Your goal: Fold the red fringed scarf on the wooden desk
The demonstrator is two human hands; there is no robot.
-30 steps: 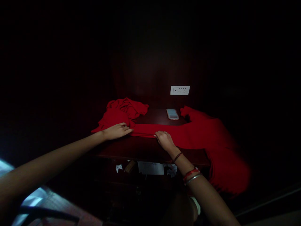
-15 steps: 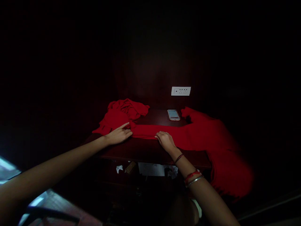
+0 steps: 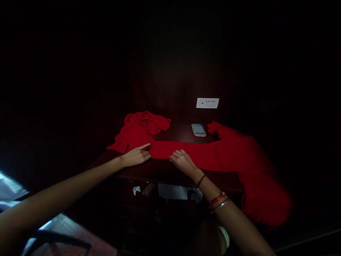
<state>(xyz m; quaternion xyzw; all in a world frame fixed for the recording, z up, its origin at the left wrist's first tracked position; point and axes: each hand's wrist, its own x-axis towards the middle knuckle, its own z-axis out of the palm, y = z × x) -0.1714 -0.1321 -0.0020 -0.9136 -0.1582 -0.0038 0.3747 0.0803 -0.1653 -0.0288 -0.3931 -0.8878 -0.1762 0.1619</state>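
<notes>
Left hand (image 3: pixel 135 155): open, fingers parted, touching the near edge of the red cloth (image 3: pixel 226 154). Right hand (image 3: pixel 183 162): fingers bent at that edge; from my remote seat I cannot tell whether they grip. Red cloth: flat between both hands, draping down rightward of the right. Bunched red fabric (image 3: pixel 135 133): beyond the left. Phone (image 3: pixel 198 130): beyond the right.

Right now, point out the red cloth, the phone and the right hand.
Red cloth (image 3: pixel 206 154), head view: its flat stretch.
Phone (image 3: pixel 198 130), head view: middle of its screen.
Right hand (image 3: pixel 183 163), head view: its back.
</notes>
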